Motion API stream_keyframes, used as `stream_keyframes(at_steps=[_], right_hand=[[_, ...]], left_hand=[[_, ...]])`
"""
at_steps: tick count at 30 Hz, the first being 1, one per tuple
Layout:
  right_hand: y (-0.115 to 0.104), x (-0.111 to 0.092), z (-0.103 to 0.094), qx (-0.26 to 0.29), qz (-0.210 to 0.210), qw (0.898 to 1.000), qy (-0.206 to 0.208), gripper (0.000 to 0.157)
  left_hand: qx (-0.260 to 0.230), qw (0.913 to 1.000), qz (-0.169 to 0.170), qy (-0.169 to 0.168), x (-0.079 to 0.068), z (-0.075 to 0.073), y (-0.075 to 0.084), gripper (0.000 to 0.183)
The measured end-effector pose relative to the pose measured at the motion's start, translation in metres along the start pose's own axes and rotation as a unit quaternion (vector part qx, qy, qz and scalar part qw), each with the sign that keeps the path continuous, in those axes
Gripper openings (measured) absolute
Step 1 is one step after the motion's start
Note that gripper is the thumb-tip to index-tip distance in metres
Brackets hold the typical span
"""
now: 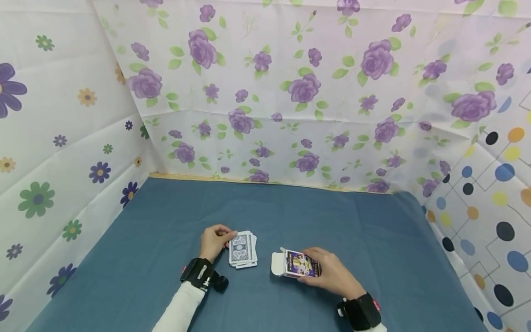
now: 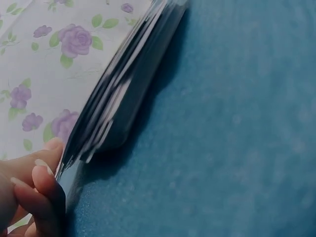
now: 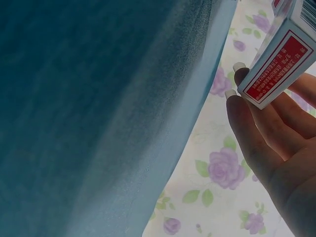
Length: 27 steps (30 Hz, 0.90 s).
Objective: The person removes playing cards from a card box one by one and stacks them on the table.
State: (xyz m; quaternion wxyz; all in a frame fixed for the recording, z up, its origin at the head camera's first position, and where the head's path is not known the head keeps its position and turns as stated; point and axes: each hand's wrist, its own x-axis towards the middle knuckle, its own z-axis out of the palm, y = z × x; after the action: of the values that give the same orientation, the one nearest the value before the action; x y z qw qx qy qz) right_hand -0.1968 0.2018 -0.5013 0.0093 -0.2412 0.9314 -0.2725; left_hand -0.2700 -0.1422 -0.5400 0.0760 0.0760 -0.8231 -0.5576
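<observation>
A loosely squared stack of playing cards (image 1: 242, 249), patterned grey-blue backs up, is near the middle of the blue cloth. My left hand (image 1: 214, 241) pinches the stack at its upper left corner; in the left wrist view the fingers (image 2: 47, 185) meet the near end of the cards (image 2: 111, 94), whose edges are uneven. To the right, my right hand (image 1: 329, 272) grips a card box (image 1: 303, 264) with a dark, colourful front. Its white end flap (image 1: 278, 264) stands open toward the cards. The right wrist view shows a red label (image 3: 279, 65) on the box's narrow side.
A blue cloth (image 1: 166, 258) covers the table. Flowered sheets hang behind (image 1: 265, 92) and at the left (image 1: 74, 152); a dotted sheet (image 1: 477, 230) hangs at the right. Black straps (image 1: 199, 273) with small cameras are around both wrists.
</observation>
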Motion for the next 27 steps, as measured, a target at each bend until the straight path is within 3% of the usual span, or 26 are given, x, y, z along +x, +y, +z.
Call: stream_keyframes(at_steps=[4, 8, 11, 13, 15, 17, 22, 27], right_hand=[[0.000, 0.000, 0.000, -0.002, -0.001, 1.000, -0.001, 0.072], [-0.001, -0.001, -0.001, -0.005, -0.003, 1.000, -0.002, 0.071], [-0.004, -0.001, -0.002, -0.011, -0.010, 1.000, 0.004, 0.072], [-0.005, 0.000, -0.003, -0.017, -0.017, 1.000, 0.012, 0.072], [-0.008, 0.001, -0.005, -0.020, -0.027, 0.999, 0.019, 0.071], [-0.011, 0.002, -0.006, -0.023, -0.034, 0.999, 0.024, 0.071], [-0.017, 0.001, -0.010, -0.036, -0.035, 0.998, 0.023, 0.070], [-0.019, 0.000, -0.012, -0.046, -0.034, 0.998, 0.023, 0.069]], left_hand=[[0.038, 0.9992, 0.010, 0.011, -0.007, 0.001, 0.006, 0.019], [0.060, 0.9969, 0.049, -0.013, -0.030, 0.008, 0.028, 0.013], [0.041, 0.9904, 0.096, -0.090, -0.054, 0.017, 0.052, 0.011], [0.025, 0.9795, 0.119, -0.161, -0.068, 0.026, 0.068, 0.011], [0.013, 0.9676, 0.121, -0.222, -0.079, 0.034, 0.079, 0.014], [0.010, 0.9601, 0.112, -0.256, -0.086, 0.042, 0.085, 0.015], [0.033, 0.9618, 0.091, -0.256, -0.094, 0.053, 0.087, 0.021], [0.054, 0.9635, 0.095, -0.244, -0.093, 0.061, 0.084, 0.018]])
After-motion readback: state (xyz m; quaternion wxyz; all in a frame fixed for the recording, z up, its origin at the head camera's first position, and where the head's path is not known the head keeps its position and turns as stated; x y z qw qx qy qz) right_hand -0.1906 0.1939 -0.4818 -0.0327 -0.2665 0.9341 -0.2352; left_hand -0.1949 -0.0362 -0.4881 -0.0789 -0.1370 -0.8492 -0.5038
